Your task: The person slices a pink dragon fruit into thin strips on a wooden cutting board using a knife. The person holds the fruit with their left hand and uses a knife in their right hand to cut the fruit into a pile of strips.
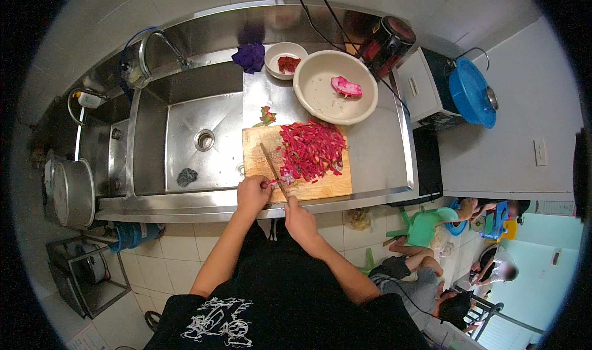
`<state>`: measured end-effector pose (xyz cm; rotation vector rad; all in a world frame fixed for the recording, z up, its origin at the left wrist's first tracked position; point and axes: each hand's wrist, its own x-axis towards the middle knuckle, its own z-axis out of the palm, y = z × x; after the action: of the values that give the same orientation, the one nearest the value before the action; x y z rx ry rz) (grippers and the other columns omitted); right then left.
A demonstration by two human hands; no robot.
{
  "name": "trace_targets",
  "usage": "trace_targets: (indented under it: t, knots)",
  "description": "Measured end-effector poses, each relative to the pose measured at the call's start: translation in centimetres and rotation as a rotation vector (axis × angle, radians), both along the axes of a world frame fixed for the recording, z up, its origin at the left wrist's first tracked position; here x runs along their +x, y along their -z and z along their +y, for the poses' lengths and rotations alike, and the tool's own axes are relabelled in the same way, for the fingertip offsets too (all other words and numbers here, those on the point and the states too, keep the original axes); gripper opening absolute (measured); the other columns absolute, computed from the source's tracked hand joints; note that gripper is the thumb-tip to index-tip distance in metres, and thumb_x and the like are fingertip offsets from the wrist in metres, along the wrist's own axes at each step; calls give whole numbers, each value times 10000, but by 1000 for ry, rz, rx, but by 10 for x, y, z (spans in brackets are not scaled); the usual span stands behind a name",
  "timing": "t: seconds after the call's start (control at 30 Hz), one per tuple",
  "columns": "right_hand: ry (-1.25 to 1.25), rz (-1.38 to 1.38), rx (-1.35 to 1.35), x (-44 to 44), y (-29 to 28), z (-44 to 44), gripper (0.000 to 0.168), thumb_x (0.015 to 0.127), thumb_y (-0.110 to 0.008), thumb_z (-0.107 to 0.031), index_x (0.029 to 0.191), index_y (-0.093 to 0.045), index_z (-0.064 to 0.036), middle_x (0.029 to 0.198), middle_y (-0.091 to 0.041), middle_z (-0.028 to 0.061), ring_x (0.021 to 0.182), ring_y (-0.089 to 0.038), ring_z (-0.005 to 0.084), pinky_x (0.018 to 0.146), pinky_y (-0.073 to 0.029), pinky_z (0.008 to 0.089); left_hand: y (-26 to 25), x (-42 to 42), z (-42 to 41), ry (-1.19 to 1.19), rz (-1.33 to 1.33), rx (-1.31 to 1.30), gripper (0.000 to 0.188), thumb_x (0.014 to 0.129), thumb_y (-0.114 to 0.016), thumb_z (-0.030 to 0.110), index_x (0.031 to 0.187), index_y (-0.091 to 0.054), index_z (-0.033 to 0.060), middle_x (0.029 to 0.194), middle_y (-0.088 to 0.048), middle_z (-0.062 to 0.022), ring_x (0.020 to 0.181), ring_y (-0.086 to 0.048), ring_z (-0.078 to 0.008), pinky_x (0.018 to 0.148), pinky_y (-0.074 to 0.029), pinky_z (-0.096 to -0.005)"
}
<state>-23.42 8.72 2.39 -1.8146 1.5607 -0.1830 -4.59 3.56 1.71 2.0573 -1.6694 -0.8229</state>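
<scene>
On a wooden cutting board lies a heap of sliced pink-red peel strips, which look like dragon fruit peel. My right hand grips the handle of a kitchen knife, its blade pointing away over the board. At the board's near left edge, my left hand holds a small pink piece against the blade. Green and pink trimmings rest on the steel counter beyond the board. A cream basin behind the heap contains a larger pink peel piece.
Left of the board is a steel sink with a dark scouring pad. A white bowl with red contents, a purple cloth and a red-black appliance stand at the back. Several people are at lower right, near a green plastic chair.
</scene>
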Motion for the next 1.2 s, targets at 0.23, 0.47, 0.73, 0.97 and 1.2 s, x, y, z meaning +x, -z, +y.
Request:
trace_targets:
  t: [0.23,0.47,0.73,0.97,1.2]
  knots:
    - [-63,85,51,-2,-1,4,239,1138,-499,-257,1198,-482,-27,896,-734,287,837,-732,511,720,-560,633,-6,-4,-2,-55,-15,5,191,829,-876,220,915,-822,58,865,-799,-129,831,-768,-333,802,-601,-462]
    - [-63,108,52,-13,6,12,247,1138,-494,-257,1210,-480,-21,923,-738,288,846,-735,510,730,-572,628,0,-4,-1,-82,30,5,173,834,-864,199,911,-822,50,854,-800,-135,795,-772,-330,777,-609,-453]
    - [24,-5,-80,-17,12,1,274,1134,-508,-280,1239,-482,-29,879,-731,302,786,-717,533,693,-559,646,-1,-1,-3,-47,18,17,247,843,-890,250,949,-816,39,841,-788,-141,787,-766,-325,778,-612,-443]
    - [-3,-12,-14,-19,-13,4,292,1127,-531,-292,1252,-492,-31,848,-730,296,793,-712,541,708,-553,657,-7,13,0,-62,221,-3,276,875,-893,210,1050,-802,18,908,-793,-130,789,-758,-255,772,-613,-378]
    - [-58,-21,-30,-14,-9,5,281,1130,-536,-283,1213,-487,-18,862,-736,293,805,-728,522,706,-566,639,1,13,0,-23,173,-40,260,882,-880,220,1029,-807,19,893,-768,-146,804,-746,-272,761,-592,-392]
